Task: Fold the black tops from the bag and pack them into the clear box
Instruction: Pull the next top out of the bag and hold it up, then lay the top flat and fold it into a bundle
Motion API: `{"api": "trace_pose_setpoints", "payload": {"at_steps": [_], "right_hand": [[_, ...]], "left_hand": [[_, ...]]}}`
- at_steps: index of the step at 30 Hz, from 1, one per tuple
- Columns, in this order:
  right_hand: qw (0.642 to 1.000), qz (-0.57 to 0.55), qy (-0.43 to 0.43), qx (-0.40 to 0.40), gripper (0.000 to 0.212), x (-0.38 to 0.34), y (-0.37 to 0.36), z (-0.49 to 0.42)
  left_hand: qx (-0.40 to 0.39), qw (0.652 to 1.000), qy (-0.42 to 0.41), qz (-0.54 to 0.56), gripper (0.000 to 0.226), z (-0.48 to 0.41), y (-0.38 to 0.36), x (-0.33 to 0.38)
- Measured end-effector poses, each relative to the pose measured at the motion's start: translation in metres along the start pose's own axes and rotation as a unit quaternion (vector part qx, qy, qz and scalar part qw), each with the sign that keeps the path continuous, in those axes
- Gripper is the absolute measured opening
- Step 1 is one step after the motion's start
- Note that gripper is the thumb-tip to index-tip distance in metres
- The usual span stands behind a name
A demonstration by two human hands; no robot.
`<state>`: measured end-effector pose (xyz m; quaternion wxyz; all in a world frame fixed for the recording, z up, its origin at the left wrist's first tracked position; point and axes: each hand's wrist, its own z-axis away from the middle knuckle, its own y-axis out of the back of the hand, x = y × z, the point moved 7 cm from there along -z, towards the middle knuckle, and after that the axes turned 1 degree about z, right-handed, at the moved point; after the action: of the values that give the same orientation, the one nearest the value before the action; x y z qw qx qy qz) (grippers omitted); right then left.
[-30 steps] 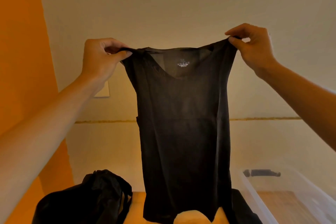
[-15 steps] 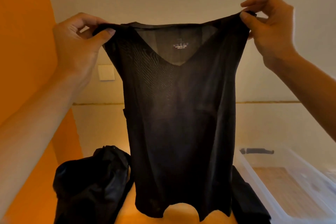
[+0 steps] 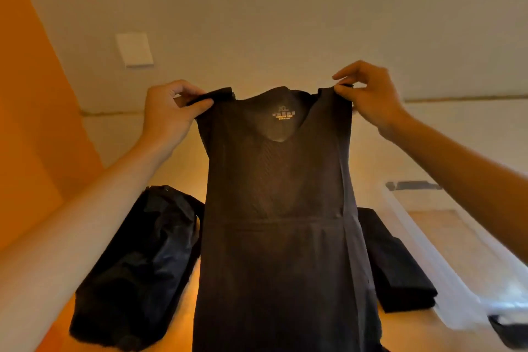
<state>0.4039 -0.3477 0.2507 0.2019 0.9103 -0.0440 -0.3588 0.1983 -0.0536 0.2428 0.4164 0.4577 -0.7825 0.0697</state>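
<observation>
A black sleeveless top point(image 3: 280, 223) with a V neck and a printed label hangs lengthwise in front of me. My left hand point(image 3: 171, 111) pinches its left shoulder strap. At the other strap my right hand point(image 3: 368, 97) pinches the fabric too. A black bag point(image 3: 137, 263) lies on the wooden table at the left. To the right of the top sits a stack of folded black tops point(image 3: 397, 266). The clear box point(image 3: 445, 263) with black handles stands at the far right; its inside shows only the wood below.
The wooden table point(image 3: 188, 320) runs under everything. An orange wall point(image 3: 31, 94) rises on the left and a pale wall with a white switch plate point(image 3: 134, 48) stands behind.
Both hands have come down and closer together, so the top hangs lower and narrower. The view has tilted down, showing more of the table, bag and box.
</observation>
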Motion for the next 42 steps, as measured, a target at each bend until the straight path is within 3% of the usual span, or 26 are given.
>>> {"api": "trace_pose_setpoints", "payload": {"at_steps": [5, 12, 16, 19, 23, 26, 28, 33, 35, 37, 39, 42], "right_hand": [[0.99, 0.04, -0.123, -0.054, 0.012, 0.148, -0.091, 0.024], [0.968, 0.12, -0.181, -0.124, 0.01, 0.274, -0.164, 0.062], [0.954, 0.181, -0.186, -0.151, 0.014, 0.293, -0.179, 0.075], [0.917, 0.301, -0.173, -0.196, 0.022, 0.279, -0.187, 0.099], [0.911, 0.296, -0.117, -0.262, 0.046, 0.218, -0.207, 0.172], [0.861, 0.358, -0.133, -0.337, 0.072, 0.196, -0.215, 0.239], [0.829, 0.384, -0.156, -0.376, 0.076, 0.197, -0.217, 0.273], [0.805, 0.395, -0.196, -0.396, 0.074, 0.208, -0.206, 0.297], [0.803, 0.396, -0.205, -0.395, 0.074, 0.201, -0.187, 0.302], [0.827, 0.386, -0.204, -0.354, 0.076, 0.187, -0.155, 0.317], [0.863, 0.358, -0.204, -0.292, 0.077, 0.167, -0.118, 0.344], [0.863, 0.339, -0.208, -0.312, 0.082, 0.161, -0.093, 0.398]], "left_hand": [[-0.049, 0.992, 0.1, -0.057, 0.01, 0.017, -0.076, -0.141], [-0.108, 0.973, 0.174, -0.105, 0.006, 0.048, -0.14, -0.261], [-0.125, 0.958, 0.208, -0.154, 0.02, 0.06, -0.161, -0.295], [-0.163, 0.929, 0.228, -0.24, 0.042, 0.092, -0.171, -0.292], [-0.336, 0.859, 0.159, -0.353, 0.069, 0.184, -0.189, -0.247], [-0.389, 0.815, 0.142, -0.406, 0.082, 0.25, -0.187, -0.235], [-0.397, 0.798, 0.127, -0.434, 0.089, 0.277, -0.182, -0.238], [-0.389, 0.798, 0.119, -0.445, 0.089, 0.281, -0.167, -0.249], [-0.385, 0.821, 0.131, -0.402, 0.089, 0.277, -0.157, -0.239], [-0.319, 0.867, 0.148, -0.354, 0.084, 0.28, -0.136, -0.211], [-0.256, 0.886, 0.157, -0.352, 0.083, 0.298, -0.11, -0.183], [-0.326, 0.868, 0.162, -0.339, 0.089, 0.353, -0.099, -0.174]]}}
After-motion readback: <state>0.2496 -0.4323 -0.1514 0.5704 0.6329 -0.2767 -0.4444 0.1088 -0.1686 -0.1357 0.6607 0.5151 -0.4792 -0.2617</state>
